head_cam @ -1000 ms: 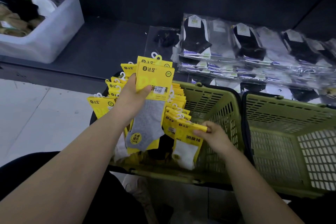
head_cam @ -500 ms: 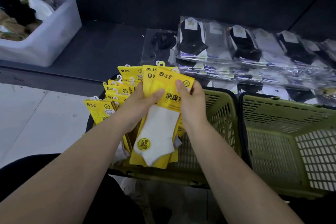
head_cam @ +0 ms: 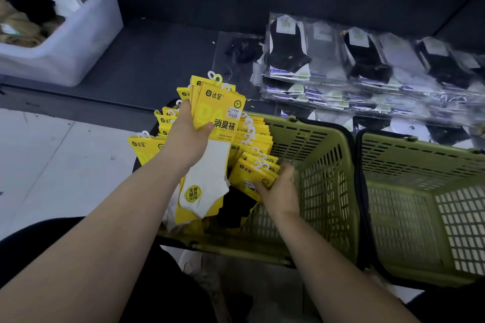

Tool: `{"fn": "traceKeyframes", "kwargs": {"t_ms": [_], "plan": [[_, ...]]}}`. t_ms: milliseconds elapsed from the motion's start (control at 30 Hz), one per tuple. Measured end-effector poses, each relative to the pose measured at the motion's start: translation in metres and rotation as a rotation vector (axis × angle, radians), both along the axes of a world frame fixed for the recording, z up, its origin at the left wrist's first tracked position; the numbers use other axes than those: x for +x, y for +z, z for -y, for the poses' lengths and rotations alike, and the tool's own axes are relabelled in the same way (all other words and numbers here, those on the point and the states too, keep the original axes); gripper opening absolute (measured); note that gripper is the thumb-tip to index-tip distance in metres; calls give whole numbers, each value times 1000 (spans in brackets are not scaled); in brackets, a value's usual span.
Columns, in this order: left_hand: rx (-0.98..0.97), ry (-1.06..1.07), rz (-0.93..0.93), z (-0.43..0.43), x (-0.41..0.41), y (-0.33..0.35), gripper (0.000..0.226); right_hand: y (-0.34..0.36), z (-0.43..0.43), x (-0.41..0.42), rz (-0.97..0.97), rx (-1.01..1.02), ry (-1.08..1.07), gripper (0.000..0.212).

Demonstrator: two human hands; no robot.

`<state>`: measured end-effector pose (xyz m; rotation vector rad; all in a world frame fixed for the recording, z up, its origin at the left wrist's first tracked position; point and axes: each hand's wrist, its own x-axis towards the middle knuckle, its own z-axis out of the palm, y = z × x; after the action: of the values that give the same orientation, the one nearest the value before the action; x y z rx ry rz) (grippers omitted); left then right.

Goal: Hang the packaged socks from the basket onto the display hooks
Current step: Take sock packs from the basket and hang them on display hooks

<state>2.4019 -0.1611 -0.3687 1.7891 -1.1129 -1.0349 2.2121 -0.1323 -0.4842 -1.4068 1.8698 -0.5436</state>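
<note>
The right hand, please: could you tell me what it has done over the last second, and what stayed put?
The right hand carried a white-sock pack up onto the stack in the left hand, let go, then dropped back into the basket, where its fingers pinch a next pack. The left hand kept gripping the stack; the basket stayed put.

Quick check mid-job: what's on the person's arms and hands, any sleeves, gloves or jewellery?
The left forearm and right forearm are bare, with no sleeves showing. The left hand and right hand are ungloved. No watch, bracelet or ring is visible, though the right hand is blurred.
</note>
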Motion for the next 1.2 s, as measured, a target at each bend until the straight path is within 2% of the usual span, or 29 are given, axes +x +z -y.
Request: {"fn": "traceKeyframes", "kwargs": {"t_ms": [167,267,367,433,500,567,667,800,933,1033,1133,1200], "plan": [[-17,-27,-4,2,1,0,24,-8,5,3,-48,-59,8,63],[-33,-44,-8,2,0,1,26,-13,7,5,163,26,-89,65],[-48,-48,-13,2,0,0,27,-18,7,7,340,55,-165,82],[-49,-44,-21,2,1,-1,28,-21,9,6,268,87,-142,81],[-45,-39,-36,1,2,-2,28,-21,9,3,219,121,-146,70],[-41,-40,-62,1,3,-3,28,-15,5,-6,362,167,-176,60],[-31,-34,-110,1,5,-3,24,10,0,-29,697,228,-194,59],[-34,13,-246,1,3,0,21,67,22,-56,942,74,-165,33],[-37,3,-296,0,-2,3,20,120,55,-47,1087,-70,-82,25],[-15,-30,-321,-3,-9,4,35,133,61,-17,1042,-65,-31,12],[29,28,-344,-3,-11,5,54,127,59,13,1022,-36,-128,6],[100,29,-426,-5,-10,6,80,121,57,28,1012,-33,-203,4]]}}
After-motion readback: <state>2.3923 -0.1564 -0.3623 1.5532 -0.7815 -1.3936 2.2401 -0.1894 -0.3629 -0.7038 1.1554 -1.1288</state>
